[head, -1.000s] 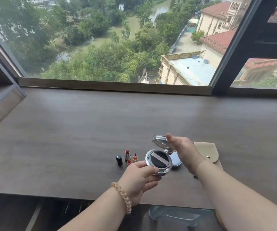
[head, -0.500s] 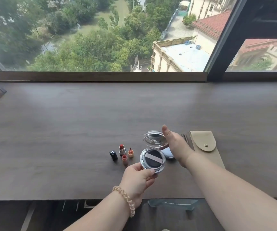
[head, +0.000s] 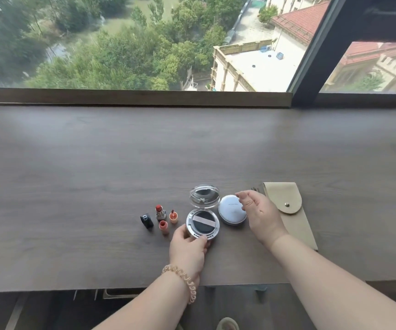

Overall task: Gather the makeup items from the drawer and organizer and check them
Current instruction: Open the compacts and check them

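An open cushion compact (head: 203, 225) rests on the wooden desk (head: 96, 177), its mirrored lid (head: 204, 196) tilted up and a black puff with a pale strap showing inside. My left hand (head: 188, 248) grips the compact's near rim. My right hand (head: 257, 210) hovers with fingers apart over a closed silver-white round compact (head: 230, 211) just to the right. Left of the compact stand an uncapped red lipstick (head: 160, 211), a black lipstick cap (head: 147, 220) and two small orange lip products (head: 163, 227) (head: 173, 216).
A beige snap-flap pouch (head: 287, 206) lies at the right, with thin tools poking out near its top. A window ledge (head: 132, 97) runs along the desk's far edge. An open drawer (head: 120, 294) shows below the near edge.
My left hand has lowered the open compact onto the desk. My right hand let go of its lid and moved right, over the closed round compact. The camera tilted down.
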### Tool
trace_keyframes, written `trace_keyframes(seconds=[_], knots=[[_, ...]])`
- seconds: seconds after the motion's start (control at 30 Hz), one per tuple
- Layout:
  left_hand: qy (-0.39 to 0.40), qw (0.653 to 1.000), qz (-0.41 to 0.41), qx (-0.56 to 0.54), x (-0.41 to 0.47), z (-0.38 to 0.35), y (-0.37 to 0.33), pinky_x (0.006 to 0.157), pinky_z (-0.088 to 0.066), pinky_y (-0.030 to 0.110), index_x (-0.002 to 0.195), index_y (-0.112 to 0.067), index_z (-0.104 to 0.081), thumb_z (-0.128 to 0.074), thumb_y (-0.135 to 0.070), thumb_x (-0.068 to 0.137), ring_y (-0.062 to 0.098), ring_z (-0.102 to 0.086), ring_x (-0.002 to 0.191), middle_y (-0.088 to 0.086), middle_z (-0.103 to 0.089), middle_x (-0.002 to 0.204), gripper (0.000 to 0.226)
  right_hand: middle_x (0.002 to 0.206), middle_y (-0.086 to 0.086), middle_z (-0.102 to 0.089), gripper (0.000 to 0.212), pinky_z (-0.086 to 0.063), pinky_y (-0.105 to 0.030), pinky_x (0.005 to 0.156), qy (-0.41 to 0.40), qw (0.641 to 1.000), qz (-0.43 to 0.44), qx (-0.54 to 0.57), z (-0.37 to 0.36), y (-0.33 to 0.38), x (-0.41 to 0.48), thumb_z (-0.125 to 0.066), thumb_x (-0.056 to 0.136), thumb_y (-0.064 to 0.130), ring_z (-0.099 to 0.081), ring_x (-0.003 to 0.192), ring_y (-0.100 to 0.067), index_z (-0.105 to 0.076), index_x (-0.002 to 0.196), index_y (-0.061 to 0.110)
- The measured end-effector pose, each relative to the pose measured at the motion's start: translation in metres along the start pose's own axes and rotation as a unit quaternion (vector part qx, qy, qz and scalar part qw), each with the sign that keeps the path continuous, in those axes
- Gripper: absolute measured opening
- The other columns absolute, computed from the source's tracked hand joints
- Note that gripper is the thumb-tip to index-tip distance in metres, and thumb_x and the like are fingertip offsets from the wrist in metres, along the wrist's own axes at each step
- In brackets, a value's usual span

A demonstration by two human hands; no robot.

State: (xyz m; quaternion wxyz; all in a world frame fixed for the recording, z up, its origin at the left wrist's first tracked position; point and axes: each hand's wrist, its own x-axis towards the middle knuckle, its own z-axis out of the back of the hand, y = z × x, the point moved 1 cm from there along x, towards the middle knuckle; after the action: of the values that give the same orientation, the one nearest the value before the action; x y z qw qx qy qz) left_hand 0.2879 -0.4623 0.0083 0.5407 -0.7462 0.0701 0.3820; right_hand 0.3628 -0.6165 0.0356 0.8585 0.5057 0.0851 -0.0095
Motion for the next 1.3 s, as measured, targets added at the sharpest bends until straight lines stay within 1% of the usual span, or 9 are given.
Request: trace_keyframes(seconds=[0.2, 0.4, 0.53, 0.7, 0.8, 0.97, 1.07, 1.13, 1.3], knots=[[-0.056, 0.998, -0.035, 0.006, 0.003, -0.009, 0.007, 0.054, -0.051, 0.018, 0.114, -0.014, -0.055, -0.059, 0.004, 0.084, 0.014, -0.063, 0.068, 0.007, -0.068, 0.084, 0.035, 0.106, 0.003, -0.059, 0.026, -0.042, -0.031, 0.090, -0.020, 0.988, 0.038, -0.145, 0.005, -0.010, 0.000, -0.059, 0.089, 0.036, -0.054, 0.102, -0.016, -0.064, 0.108, 0.019], [-0.125, 0.989, -0.037, 0.071, 0.001, -0.010, 0.010, 0.066, -0.056, 0.035, 0.102, -0.021, -0.052, -0.067, -0.007, 0.078, 0.020, -0.065, 0.062, 0.008, -0.069, 0.072, 0.032, 0.155, 0.005, -0.021, 0.071, -0.019, -0.034, 0.114, 0.094, 0.948, 0.016, -0.305, -0.004, -0.014, 0.006, -0.065, 0.080, 0.042, -0.019, 0.141, -0.017, -0.032, 0.142, 0.031], [-0.142, 0.980, -0.038, 0.137, -0.003, -0.008, 0.006, 0.062, -0.054, 0.030, 0.102, -0.018, -0.052, -0.070, -0.013, 0.077, 0.016, -0.063, 0.053, 0.008, -0.070, 0.070, 0.032, 0.158, 0.004, -0.015, 0.080, -0.017, -0.035, 0.114, 0.117, 0.939, 0.005, -0.323, -0.011, -0.017, 0.010, -0.066, 0.079, 0.036, -0.015, 0.143, -0.017, -0.022, 0.146, 0.031], [-0.159, 0.975, -0.017, 0.152, -0.007, -0.009, 0.002, 0.051, -0.039, 0.021, 0.103, -0.019, -0.045, -0.069, -0.019, 0.079, 0.010, -0.060, 0.054, 0.011, -0.072, 0.081, 0.034, 0.149, 0.006, -0.033, 0.078, -0.023, -0.035, 0.110, 0.079, 0.950, 0.024, -0.303, -0.015, -0.023, 0.012, -0.069, 0.075, 0.035, -0.029, 0.137, -0.016, -0.030, 0.143, 0.027], [-0.183, 0.978, -0.003, 0.104, -0.017, -0.015, -0.002, 0.058, -0.042, 0.026, 0.102, -0.018, -0.043, -0.066, -0.017, 0.077, 0.017, -0.059, 0.065, 0.008, -0.064, 0.087, 0.034, 0.130, 0.007, -0.049, 0.072, -0.035, -0.032, 0.104, 0.021, 0.988, -0.009, -0.153, -0.004, -0.020, 0.011, -0.078, 0.067, 0.035, -0.045, 0.122, -0.012, -0.047, 0.131, 0.028], [-0.014, 0.997, -0.065, 0.047, -0.046, -0.047, -0.028, 0.069, -0.045, 0.027, 0.116, -0.024, -0.045, -0.066, -0.016, 0.071, 0.014, -0.056, 0.078, 0.001, -0.056, 0.094, 0.050, 0.085, 0.007, -0.067, 0.053, -0.041, -0.023, 0.074, 0.035, 0.971, -0.077, 0.224, 0.020, 0.011, 0.004, -0.079, 0.055, 0.048, -0.060, 0.076, -0.003, -0.066, 0.101, 0.024], [0.131, 0.988, -0.079, 0.022, -0.052, -0.056, -0.053, 0.093, -0.046, 0.039, 0.136, -0.050, -0.024, -0.069, -0.033, 0.060, 0.013, -0.050, 0.113, -0.005, -0.041, 0.129, 0.089, 0.065, 0.014, -0.059, 0.064, -0.039, -0.021, 0.068, 0.080, 0.962, -0.033, 0.258, 0.028, 0.030, 0.000, -0.075, 0.047, 0.070, -0.050, 0.065, -0.005, -0.069, 0.086, 0.019], [0.221, 0.973, -0.062, -0.027, -0.056, -0.060, -0.069, 0.095, -0.047, 0.043, 0.138, -0.059, -0.012, -0.075, -0.037, 0.060, 0.020, -0.048, 0.122, -0.007, -0.035, 0.140, 0.102, 0.069, 0.005, -0.057, 0.066, -0.038, -0.030, 0.076, 0.118, 0.958, 0.002, 0.262, 0.032, 0.044, -0.005, -0.071, 0.052, 0.074, -0.048, 0.074, -0.013, -0.071, 0.081, 0.015], [0.293, 0.946, -0.054, -0.125, -0.064, -0.061, -0.093, 0.086, -0.053, 0.043, 0.137, -0.029, -0.036, -0.073, -0.023, 0.070, 0.030, -0.066, 0.093, 0.002, -0.067, 0.103, 0.076, 0.091, -0.013, -0.062, 0.079, -0.044, -0.035, 0.081, 0.156, 0.956, 0.051, 0.243, 0.038, 0.073, -0.024, -0.062, 0.064, 0.074, -0.057, 0.089, -0.020, -0.069, 0.098, 0.003]])
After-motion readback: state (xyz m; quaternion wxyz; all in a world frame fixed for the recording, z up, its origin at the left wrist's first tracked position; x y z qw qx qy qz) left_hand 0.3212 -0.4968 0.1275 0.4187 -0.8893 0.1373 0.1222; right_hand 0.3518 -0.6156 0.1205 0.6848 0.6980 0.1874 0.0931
